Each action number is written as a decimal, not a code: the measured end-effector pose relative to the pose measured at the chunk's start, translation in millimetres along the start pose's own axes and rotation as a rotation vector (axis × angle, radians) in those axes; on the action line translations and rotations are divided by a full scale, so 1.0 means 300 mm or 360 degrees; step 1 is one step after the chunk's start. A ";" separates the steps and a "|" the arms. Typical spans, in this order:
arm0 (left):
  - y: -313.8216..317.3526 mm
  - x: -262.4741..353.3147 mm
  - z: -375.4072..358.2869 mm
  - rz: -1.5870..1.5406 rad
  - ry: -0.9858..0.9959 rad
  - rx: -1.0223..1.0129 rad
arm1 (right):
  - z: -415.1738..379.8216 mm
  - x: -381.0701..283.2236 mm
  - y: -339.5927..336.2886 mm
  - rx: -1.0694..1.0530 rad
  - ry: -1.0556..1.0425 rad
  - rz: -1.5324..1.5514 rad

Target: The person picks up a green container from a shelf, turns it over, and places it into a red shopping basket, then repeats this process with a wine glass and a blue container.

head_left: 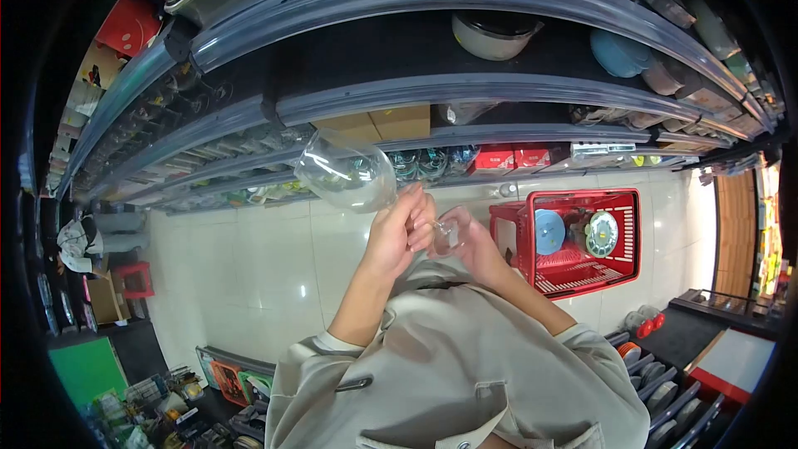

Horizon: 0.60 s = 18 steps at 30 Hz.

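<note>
A clear wine glass (347, 173) is held tilted in front of my chest, its bowl towards the shelves at the upper left. My left hand (401, 231) is closed around the stem just below the bowl. At the other end, my right hand (472, 243) grips the round foot with its fingers. Part of the stem is hidden behind my left fingers. To the right of my right hand, a red shopping basket (517, 270) stands on the floor with a light blue round item (549, 231) and a green-and-white round item (602, 234) inside.
Shelves with clear front rails (465, 87) curve across the top, bearing bowls (495, 37), boxes and glassware. Pale floor tiles (249, 274) lie below. Another person (91, 241) is at the far left near a red stool (135, 279). Stocked displays (673, 391) stand close behind on both sides.
</note>
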<state>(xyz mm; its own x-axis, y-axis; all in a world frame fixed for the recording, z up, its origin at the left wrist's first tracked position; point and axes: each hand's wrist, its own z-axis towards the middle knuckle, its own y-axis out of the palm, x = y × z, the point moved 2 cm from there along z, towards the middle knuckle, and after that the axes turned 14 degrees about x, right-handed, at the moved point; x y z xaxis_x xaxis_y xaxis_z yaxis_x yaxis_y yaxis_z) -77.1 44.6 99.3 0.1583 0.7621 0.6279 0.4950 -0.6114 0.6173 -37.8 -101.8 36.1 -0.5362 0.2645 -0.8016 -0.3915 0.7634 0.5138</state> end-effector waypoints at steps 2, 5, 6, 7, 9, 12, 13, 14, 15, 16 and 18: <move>0.015 -0.005 -0.003 -0.0043 0.0100 0.0083 | 0.014 -0.036 0.006 -0.0054 0.0437 0.0250; 0.035 -0.014 -0.009 -0.0040 0.0146 0.0206 | 0.020 -0.095 0.003 -0.0095 0.1066 0.0275; 0.042 -0.018 -0.010 -0.0049 0.0156 0.0222 | 0.025 -0.105 -0.008 -0.0182 0.1146 0.0303; 0.047 -0.022 -0.011 -0.0052 0.0176 0.0277 | 0.025 -0.110 -0.016 -0.0266 0.1229 0.0329; 0.047 -0.035 -0.007 -0.0072 0.0208 0.0351 | 0.026 -0.095 -0.029 -0.0155 0.0869 0.0143; 0.036 -0.054 0.006 -0.0269 0.0174 0.0410 | 0.023 -0.083 -0.048 -0.0115 -0.0103 -0.0404; 0.037 -0.056 0.009 -0.0372 0.0146 0.0402 | 0.017 -0.099 -0.039 -0.0173 -0.0722 -0.0750; 0.036 -0.059 0.007 -0.0474 0.0116 0.0391 | 0.018 -0.104 -0.034 -0.0191 -0.0708 -0.0752; 0.028 -0.061 0.005 -0.0484 0.0124 0.0403 | 0.019 -0.123 -0.020 -0.0234 -0.0905 -0.0909; 0.014 -0.061 0.005 -0.0526 0.0155 0.0428 | 0.020 -0.137 -0.006 -0.0274 -0.1109 -0.1064; -0.003 -0.052 0.009 -0.0564 0.0196 0.0434 | 0.026 -0.119 0.003 -0.0295 -0.0761 -0.0785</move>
<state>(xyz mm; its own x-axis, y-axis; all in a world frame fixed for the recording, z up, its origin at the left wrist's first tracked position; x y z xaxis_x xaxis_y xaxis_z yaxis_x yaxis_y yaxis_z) -77.7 34.0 87.6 -0.1560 0.8728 0.4625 0.7095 -0.2267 0.6672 -13.1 -106.0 62.6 0.1069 0.1761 -0.9786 -0.6476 0.7592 0.0658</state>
